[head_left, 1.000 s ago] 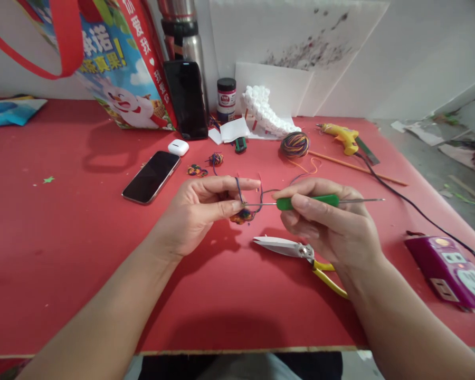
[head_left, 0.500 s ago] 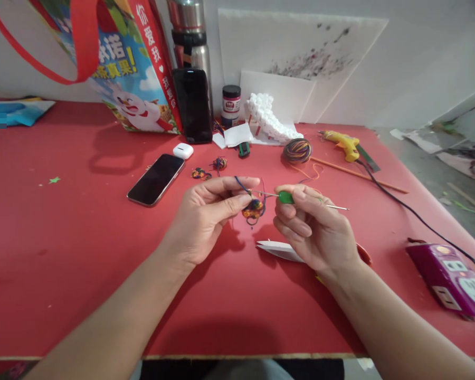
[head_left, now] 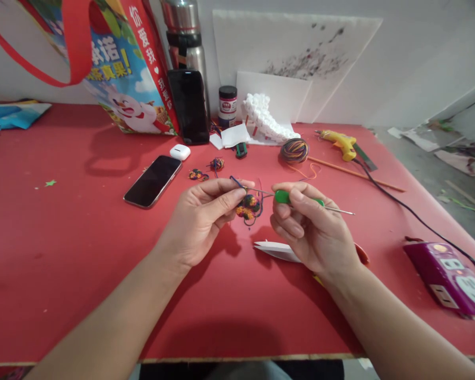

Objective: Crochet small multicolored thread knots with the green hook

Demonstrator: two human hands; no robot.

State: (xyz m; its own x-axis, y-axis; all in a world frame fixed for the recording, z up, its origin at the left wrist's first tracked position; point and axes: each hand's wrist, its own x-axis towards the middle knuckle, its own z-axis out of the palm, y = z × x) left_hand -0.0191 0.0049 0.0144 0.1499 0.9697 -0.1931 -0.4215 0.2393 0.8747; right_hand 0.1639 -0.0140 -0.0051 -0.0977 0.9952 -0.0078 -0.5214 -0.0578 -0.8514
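Note:
Between thumb and fingers my left hand (head_left: 206,219) pinches a small multicoloured crochet piece (head_left: 248,207), orange, yellow and dark blue, which hangs below the fingertips. A dark strand of yarn runs over the left index finger. My right hand (head_left: 309,221) grips a crochet hook (head_left: 282,197) by its green handle. The hook's thin metal shaft reaches left to the top of the piece at my left fingertips; its other metal end sticks out to the right. Whether the tip is through a stitch is too small to tell. Under my right hand lie scissors (head_left: 279,250), partly hidden.
Behind the hands are a yarn ball (head_left: 294,150), a smaller yarn bundle (head_left: 217,164) and another crochet piece (head_left: 198,174). A phone (head_left: 153,181) and white earbud case (head_left: 180,152) lie left. At right are a yellow glue gun (head_left: 340,144), its cord and a purple power strip (head_left: 449,277).
The crochet piece shows more of its colours below my left fingers. The hook has turned slightly in my right hand, showing more green handle. The whole view has shifted a little.

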